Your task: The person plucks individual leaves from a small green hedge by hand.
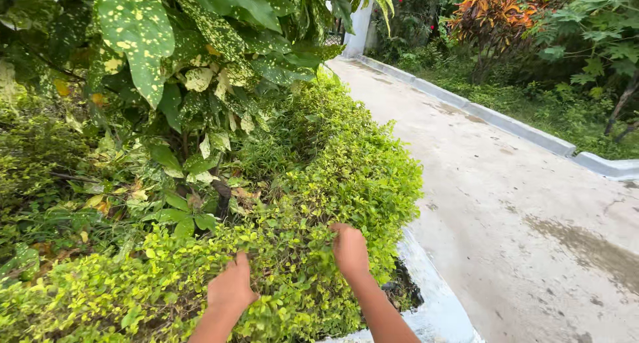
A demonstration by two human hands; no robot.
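Looking down, we see low hedge of small yellow-green leaves (pixel 333 183) filling bed inside pale concrete kerb (pixel 432 296). Our left hand (pixel 231 288) and right hand (pixel 350 248) both pushed into leaves, fingers hidden; grip we cannot tell.

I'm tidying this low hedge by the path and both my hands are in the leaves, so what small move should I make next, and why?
Probably part the twigs a little. Both the left hand and the right hand are pressed into the top of the hedge with fingers buried in the leaves, so what they grip is hidden; opening a gap would show the stems.
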